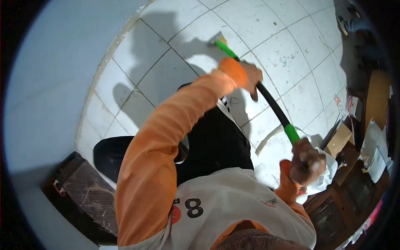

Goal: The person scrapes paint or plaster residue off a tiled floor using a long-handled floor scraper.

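A long-handled scraper (273, 100) with a black and green shaft slants across the view, its small blade down at the white tiled floor. My left hand (251, 78), at the end of an orange sleeve, is wrapped round the black part of the shaft below the green neck. Lower down, my right hand (307, 163) closes round the handle end, just past a green band. The blade end (217, 39) lies over a tile, partly in shadow. My bent legs in black trousers (216, 141) are beneath my left arm.
A pale wall (54, 79) curves along the left. A dark ridged board (89, 193) lies at lower left. White plastic (327, 168), a cardboard box (339, 139) and dark wooden furniture (341, 208) crowd the right. A person's shoe (342, 26) shows at upper right.
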